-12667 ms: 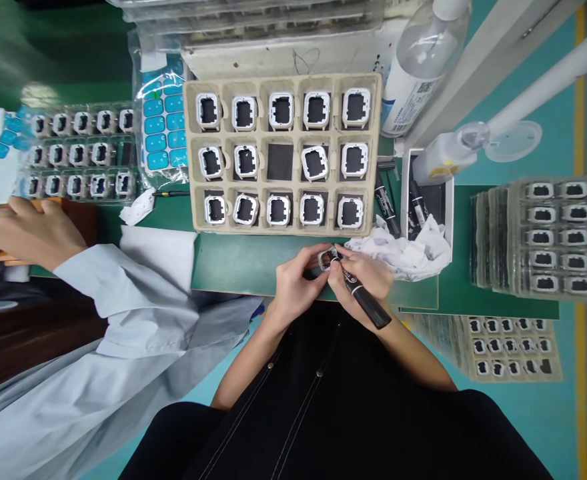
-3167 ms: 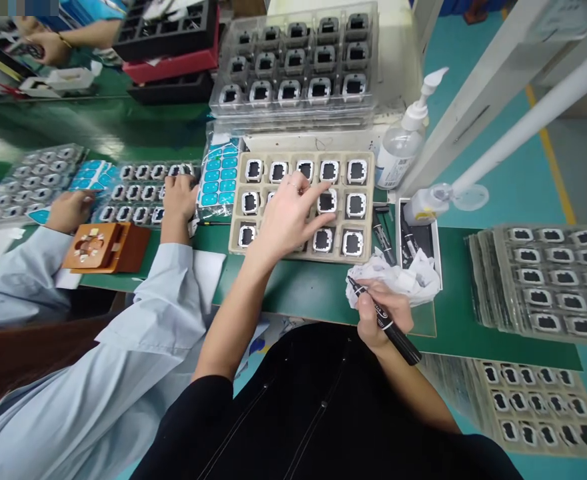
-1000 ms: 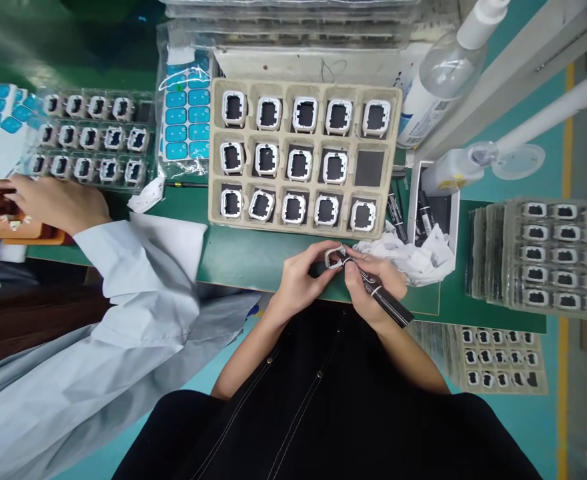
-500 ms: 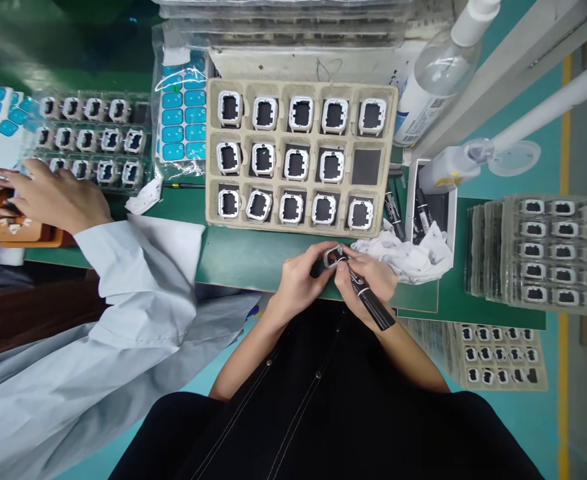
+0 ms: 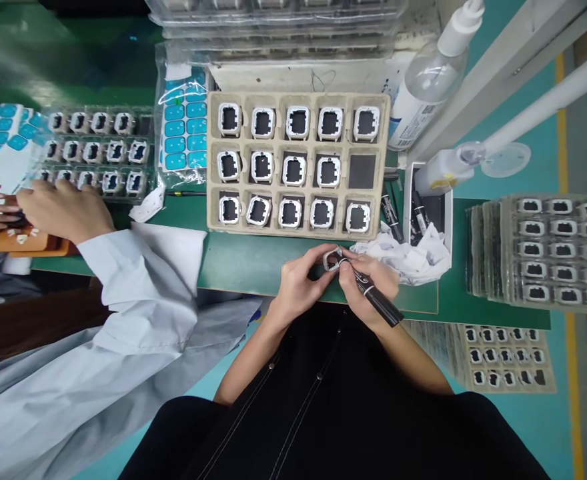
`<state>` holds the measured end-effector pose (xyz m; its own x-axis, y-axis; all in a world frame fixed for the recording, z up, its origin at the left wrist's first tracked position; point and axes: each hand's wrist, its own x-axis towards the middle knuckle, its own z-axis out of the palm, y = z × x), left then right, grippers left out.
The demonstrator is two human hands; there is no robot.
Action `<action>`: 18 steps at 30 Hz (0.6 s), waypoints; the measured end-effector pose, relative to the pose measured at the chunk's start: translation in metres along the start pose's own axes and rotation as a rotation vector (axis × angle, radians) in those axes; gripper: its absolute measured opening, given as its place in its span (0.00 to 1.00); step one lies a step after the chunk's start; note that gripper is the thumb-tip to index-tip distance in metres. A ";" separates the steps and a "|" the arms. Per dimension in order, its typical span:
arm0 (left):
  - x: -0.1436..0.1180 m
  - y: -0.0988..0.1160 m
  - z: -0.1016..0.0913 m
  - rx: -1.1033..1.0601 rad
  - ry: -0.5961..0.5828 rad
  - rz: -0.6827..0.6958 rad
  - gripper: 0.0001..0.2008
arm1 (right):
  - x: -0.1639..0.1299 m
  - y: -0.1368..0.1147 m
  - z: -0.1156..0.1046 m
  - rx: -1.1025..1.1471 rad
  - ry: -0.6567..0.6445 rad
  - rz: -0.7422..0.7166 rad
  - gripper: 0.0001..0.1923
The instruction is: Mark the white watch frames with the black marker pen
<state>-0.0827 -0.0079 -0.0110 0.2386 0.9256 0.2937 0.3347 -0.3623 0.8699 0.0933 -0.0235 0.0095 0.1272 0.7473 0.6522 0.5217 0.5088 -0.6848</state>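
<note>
Left hand [image 5: 298, 288] is clamped on a small white frame [image 5: 331, 259], touched by a black marker [image 5: 373, 299] gripped in the right hand [image 5: 368, 288], just below the cardboard tray [image 5: 298, 230].

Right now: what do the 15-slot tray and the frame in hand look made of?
Tray: moulded paper pulp, by its matte beige, soft-edged walls. Frame, held by the left hand: probably plastic or coated metal, pale with a slight sheen. The right hand holds a black marker to it.

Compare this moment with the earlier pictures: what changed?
The left hand left the tray, taking a frame from the middle row's right cell, now bare; a frame fills the middle cell. The right hand keeps its marker, tip at the frame.
</note>
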 end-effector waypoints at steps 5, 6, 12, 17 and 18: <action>0.000 0.000 0.000 0.008 0.014 0.055 0.20 | 0.000 0.000 0.000 0.022 0.007 0.013 0.07; 0.000 0.000 0.000 0.014 0.018 0.065 0.20 | 0.000 0.000 0.000 0.028 0.008 0.020 0.08; -0.002 -0.003 0.000 -0.037 0.008 0.004 0.20 | 0.001 0.000 -0.003 0.067 -0.007 0.042 0.08; -0.003 -0.003 0.001 -0.201 0.006 -0.104 0.24 | -0.002 -0.002 -0.003 0.149 0.014 0.111 0.06; -0.003 -0.002 0.002 -0.217 0.006 -0.119 0.24 | -0.003 -0.002 -0.003 0.155 0.016 0.121 0.06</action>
<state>-0.0828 -0.0104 -0.0148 0.2038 0.9613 0.1853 0.1569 -0.2189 0.9631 0.0945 -0.0278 0.0100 0.1951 0.8007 0.5664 0.3654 0.4766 -0.7996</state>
